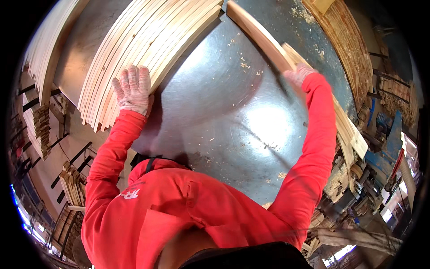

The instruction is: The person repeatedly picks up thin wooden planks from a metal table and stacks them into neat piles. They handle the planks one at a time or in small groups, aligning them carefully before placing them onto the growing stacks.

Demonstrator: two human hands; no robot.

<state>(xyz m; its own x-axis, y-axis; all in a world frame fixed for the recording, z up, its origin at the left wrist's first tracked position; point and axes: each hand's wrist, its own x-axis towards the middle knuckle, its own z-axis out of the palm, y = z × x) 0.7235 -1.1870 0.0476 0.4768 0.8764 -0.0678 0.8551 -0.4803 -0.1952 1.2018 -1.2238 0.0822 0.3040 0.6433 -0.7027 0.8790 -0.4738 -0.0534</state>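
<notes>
My left hand point(131, 89), in a pale knit glove, lies flat on the near end of a row of wooden strips point(156, 33). Its fingers are stretched forward; the thumb side is by the row's right edge. The pale strips lie side by side on a shiny metal table point(201, 121). On the right, my gloved right hand point(300, 75), slightly blurred, is closed around a wooden board point(260, 33) that stretches away toward the top middle. Another pale board point(351, 132) runs beside and beneath my right forearm; I cannot tell whether that hand touches it.
More stacked strips point(56, 47) stand at the far left. A curved brown wooden edge point(347, 49) borders the table's right side. Blue machinery point(385, 148) stands at the right, near scrap wood. Sawdust and chips point(244, 62) dot the metal. Racks of wood point(71, 184) are at lower left.
</notes>
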